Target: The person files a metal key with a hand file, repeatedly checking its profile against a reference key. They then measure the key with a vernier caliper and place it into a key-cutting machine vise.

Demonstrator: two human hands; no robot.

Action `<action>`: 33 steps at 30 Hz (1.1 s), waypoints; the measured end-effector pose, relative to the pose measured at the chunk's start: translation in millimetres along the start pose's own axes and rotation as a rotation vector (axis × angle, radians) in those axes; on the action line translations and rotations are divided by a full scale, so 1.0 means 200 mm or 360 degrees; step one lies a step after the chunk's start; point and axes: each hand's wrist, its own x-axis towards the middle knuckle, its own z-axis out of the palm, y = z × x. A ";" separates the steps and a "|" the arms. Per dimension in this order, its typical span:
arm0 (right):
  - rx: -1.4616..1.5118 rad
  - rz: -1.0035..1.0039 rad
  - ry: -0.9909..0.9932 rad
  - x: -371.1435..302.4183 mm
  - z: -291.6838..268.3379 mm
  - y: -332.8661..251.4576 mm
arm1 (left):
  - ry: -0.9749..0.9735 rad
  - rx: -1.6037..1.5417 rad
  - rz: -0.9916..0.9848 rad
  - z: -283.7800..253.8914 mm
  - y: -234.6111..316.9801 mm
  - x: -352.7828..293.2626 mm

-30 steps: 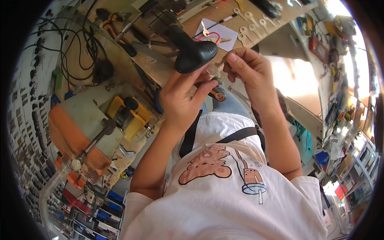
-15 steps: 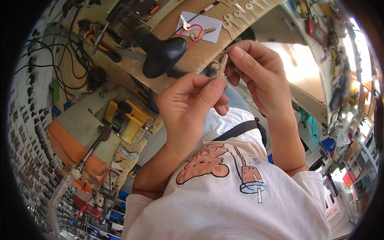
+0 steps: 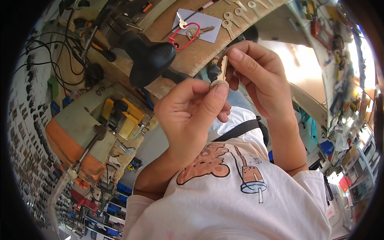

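My left hand pinches a brass-coloured key by its round head, between thumb and forefinger. The key's blade points up toward my right hand. My right thumb and forefinger are closed beside the blade's tip; whether they touch the tip or grip something small I cannot make out. Beyond my hands, on the wooden bench, a white card carries a key, and a small key on a red loop lies partly over it. Several blank keys lie in rows to the right.
A black-handled machine reaches over the bench edge just left of my hands. To the left stands a grey and orange machine with a yellow part and a lever. Black cables hang behind it. Densely hung goods line both sides.
My left hand has lowered slightly, and more of the key's blade shows. My right hand stays nearly in place. The bench and machines sit slightly further left in the view.
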 end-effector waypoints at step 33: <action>-0.2276 -0.0661 0.0376 0.52 0.06 0.19 | 0.0772 0.0086 0.0160 -0.19 -0.19 0.39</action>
